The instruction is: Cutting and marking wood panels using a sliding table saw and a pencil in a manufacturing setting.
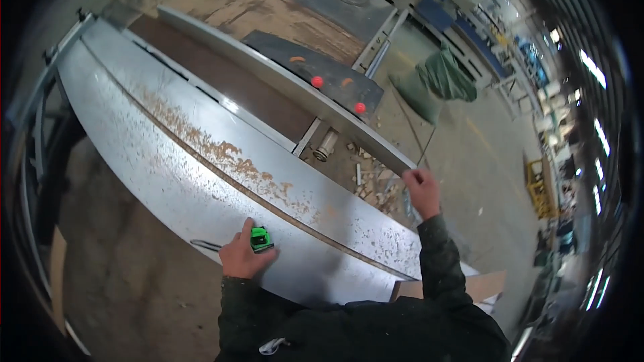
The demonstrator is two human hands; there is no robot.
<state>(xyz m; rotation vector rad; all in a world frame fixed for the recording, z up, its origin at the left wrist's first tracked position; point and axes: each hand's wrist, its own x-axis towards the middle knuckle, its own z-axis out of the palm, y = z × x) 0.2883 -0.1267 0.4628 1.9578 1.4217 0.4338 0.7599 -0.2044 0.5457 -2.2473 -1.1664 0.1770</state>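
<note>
In the head view we take the long grey metal table (pixel 168 161) of the saw machine as our landmark. It runs from the upper left down to the lower right, and a thin groove with a line of sawdust (pixel 221 157) follows the same long axis.

Our left hand (pixel 240 255) rests on the near edge of this table, about at the middle of its length. It is closed around a small green tape measure (pixel 261 238), which lies on the metal just to the right of the knuckles. So this thing is already in the left hand, and the right hand is well apart from it.

Our right hand (pixel 421 191) is at the far right end of the table, where it grips the end of the grey rail (pixel 282 80) on the far side. The fingers are curled over the rail end.

Beyond the rail, a dark control panel (pixel 315 74) carries two red buttons. Between the table and the rail there is a gap with wood scraps (pixel 372 184) in it, just left of the right hand. We see no real container.
</note>
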